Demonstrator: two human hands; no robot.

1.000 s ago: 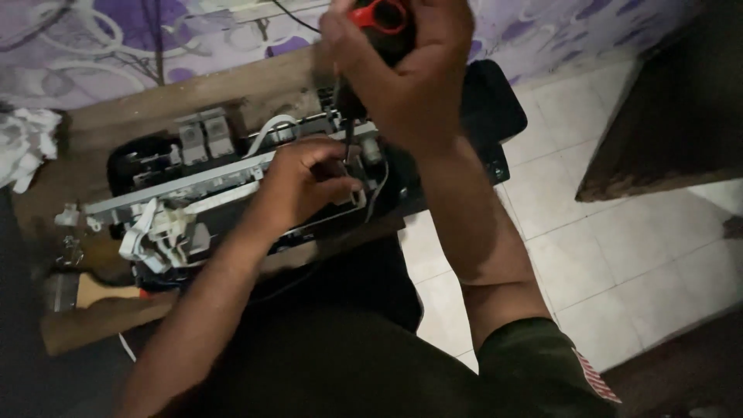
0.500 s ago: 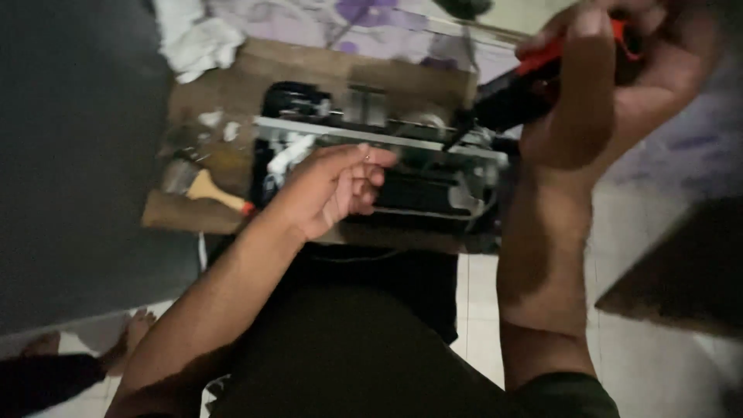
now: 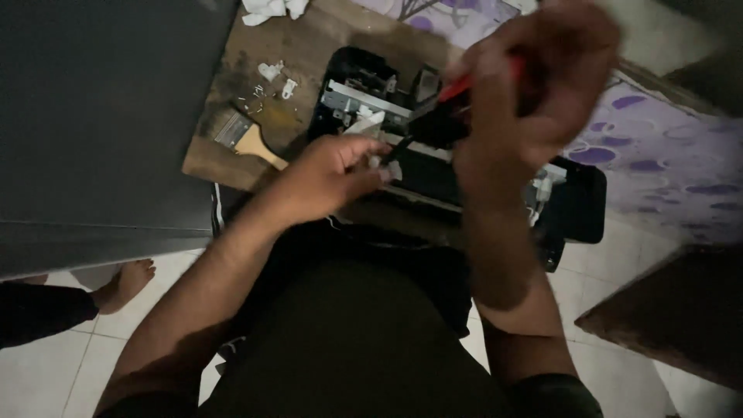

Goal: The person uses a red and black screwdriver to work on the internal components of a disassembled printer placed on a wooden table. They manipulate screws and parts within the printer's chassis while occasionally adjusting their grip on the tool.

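A black opened-up device (image 3: 576, 205) with a metal rail and white plastic parts lies on a wooden board (image 3: 232, 159) in front of me. My right hand (image 3: 534, 101) is raised over it, closed around a screwdriver (image 3: 445, 116) with a red and black handle, its tip pointing down-left toward my left hand. My left hand (image 3: 329, 174) rests on the device's near edge, fingers pinching a small white part (image 3: 391, 166). The view is blurred.
A paintbrush with a wooden handle (image 3: 251, 139) and several small white bits and screws (image 3: 271, 81) lie on the board's left side. A white cloth (image 3: 267, 9) sits at the top. A dark panel (image 3: 101, 116) fills the left. Another person's bare foot (image 3: 124, 282) stands on the tiled floor.
The camera view has swung, so the device now sits tilted. My right hand came down with the screwdriver toward my left hand, which has closed its fingers on the small white part.
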